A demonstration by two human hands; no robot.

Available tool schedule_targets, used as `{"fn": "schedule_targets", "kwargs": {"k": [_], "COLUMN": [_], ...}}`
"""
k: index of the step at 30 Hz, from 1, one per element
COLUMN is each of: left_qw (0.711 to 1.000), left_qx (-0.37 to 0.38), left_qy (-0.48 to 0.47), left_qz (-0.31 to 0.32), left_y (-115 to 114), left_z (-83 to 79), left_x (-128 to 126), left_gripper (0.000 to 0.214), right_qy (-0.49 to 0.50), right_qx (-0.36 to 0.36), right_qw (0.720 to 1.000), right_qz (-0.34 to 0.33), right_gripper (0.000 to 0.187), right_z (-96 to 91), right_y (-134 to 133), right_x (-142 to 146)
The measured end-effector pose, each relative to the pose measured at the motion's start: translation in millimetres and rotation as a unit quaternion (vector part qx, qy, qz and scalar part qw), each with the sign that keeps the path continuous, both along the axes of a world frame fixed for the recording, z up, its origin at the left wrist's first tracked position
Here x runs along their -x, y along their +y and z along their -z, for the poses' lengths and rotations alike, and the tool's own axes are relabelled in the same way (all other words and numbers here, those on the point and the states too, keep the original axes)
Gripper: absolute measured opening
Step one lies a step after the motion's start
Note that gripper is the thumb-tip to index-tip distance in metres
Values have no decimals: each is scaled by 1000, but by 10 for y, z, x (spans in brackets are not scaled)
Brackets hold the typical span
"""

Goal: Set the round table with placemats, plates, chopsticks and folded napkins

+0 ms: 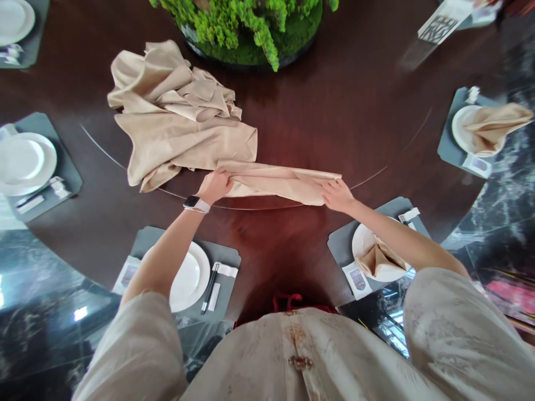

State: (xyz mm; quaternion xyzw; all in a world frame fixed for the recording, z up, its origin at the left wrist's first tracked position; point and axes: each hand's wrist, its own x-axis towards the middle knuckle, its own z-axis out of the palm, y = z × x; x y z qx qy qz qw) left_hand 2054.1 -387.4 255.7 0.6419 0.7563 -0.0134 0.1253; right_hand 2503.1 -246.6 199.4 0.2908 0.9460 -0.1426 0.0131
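Beige linen napkin [276,182]: folded into long strip, centre of frame | L hand [214,186] gripping its left end | R hand [337,195] gripping its right end | on glass turntable [292,128] | crumpled napkin [175,117] upper left

I'm seeing a beige napkin [276,184] on a dark reddish-brown table [267,245], and white plates [188,273] sitting on grey mats [221,253]. Bright green moss [254,39] is showing ahead, black marble [501,189] is showing white veining, and my off-white shirt [355,356] is carrying rust-brown blotches.
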Motion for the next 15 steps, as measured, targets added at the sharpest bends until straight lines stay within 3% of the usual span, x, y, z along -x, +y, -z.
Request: {"fn": "schedule_targets", "kwargs": {"k": [4,7,11,15], "left_qw": [1000,998,993,985], "left_qx": [-23,-57,-96,-122], "left_qy": [-15,-29,-60,-94], "left_qz": [-7,-3,32,78], "left_y": [-16,-93,-334,-698], "left_z": [-245,-556,-1084,-1651], "left_x": [-277,-638,-1046,-1056], "left_gripper": [24,24,22,21], "right_qy": [40,109,138,176], "right_qx": [26,52,89,51], "right_qw": [988,966,952,943], "right_qz": [145,229,256,280], "right_gripper": [85,101,91,67], "right_z": [149,188,117,-142], "right_y": [-559,-948,-1222,-1066], "right_x": [468,945,1343,1161]}}
